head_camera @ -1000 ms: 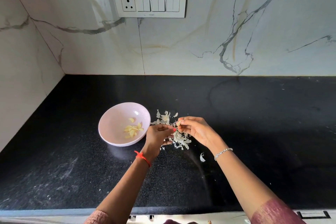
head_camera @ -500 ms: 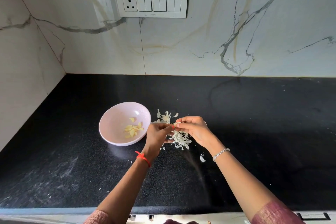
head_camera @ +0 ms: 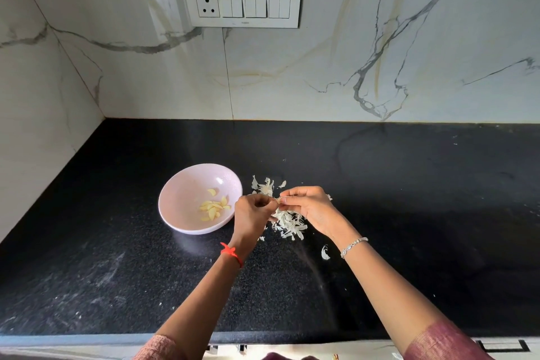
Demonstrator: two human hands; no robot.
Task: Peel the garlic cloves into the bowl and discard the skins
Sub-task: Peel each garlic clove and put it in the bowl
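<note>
left hand [head_camera: 252, 215] and right hand [head_camera: 309, 207] both pinched garlic clove [head_camera: 279, 199] | likely light, firm, slippery, papery-skinned | best held at ends

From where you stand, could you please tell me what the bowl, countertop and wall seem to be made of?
The bowl looks like glossy ceramic or melamine: pale pink, smooth, faint sheen. The countertop seems polished black granite: speckled, reflective. The wall looks like marble or marble-look tile: white, grey and tan veins, a straight joint.
</note>
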